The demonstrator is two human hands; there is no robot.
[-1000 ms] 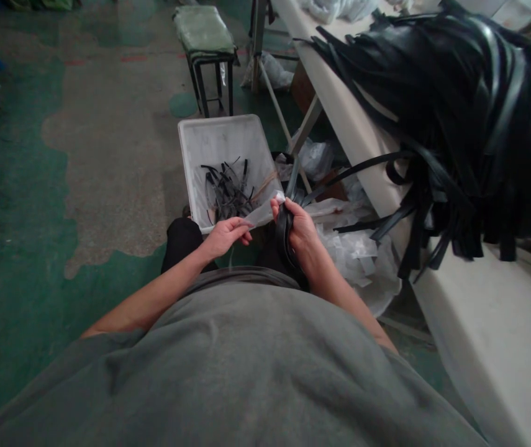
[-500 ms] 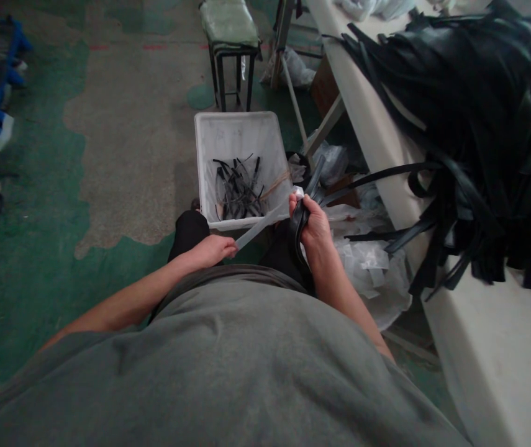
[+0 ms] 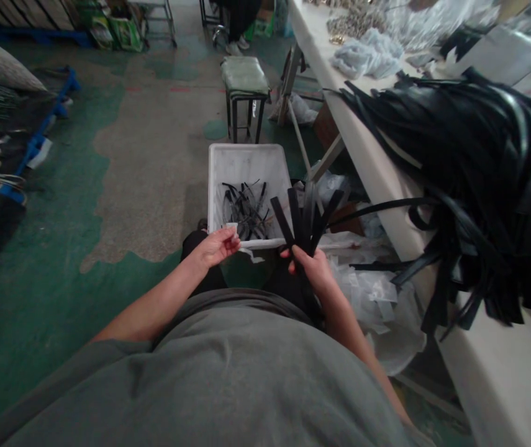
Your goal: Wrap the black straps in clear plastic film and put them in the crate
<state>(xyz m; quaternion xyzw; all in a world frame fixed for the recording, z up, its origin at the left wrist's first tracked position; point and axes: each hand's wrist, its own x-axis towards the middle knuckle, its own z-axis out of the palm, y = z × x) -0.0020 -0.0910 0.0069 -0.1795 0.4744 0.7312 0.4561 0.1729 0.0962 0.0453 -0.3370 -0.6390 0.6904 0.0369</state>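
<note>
My right hand (image 3: 310, 266) is closed round a bunch of black straps (image 3: 303, 218) whose ends fan upward over the near rim of a white plastic bin (image 3: 246, 164). My left hand (image 3: 213, 246) pinches a small clear plastic piece (image 3: 232, 227) just left of the bin's near corner; a thin clear strip hangs below it. Inside the bin lie several thin black strap offcuts (image 3: 245, 208). Both hands are above my lap, a short gap apart.
A long white table (image 3: 493, 366) runs along the right, bearing a big heap of black straps (image 3: 470, 174) that spill over its edge. Crumpled clear plastic (image 3: 377, 298) lies on the floor under it. A green-topped stool (image 3: 244, 87) stands beyond the bin. Blue racks at left.
The clear film stretched between my hands has come off the straps; my left hand now holds only a small piece. The strap ends have fanned out. The view has tilted up.
</note>
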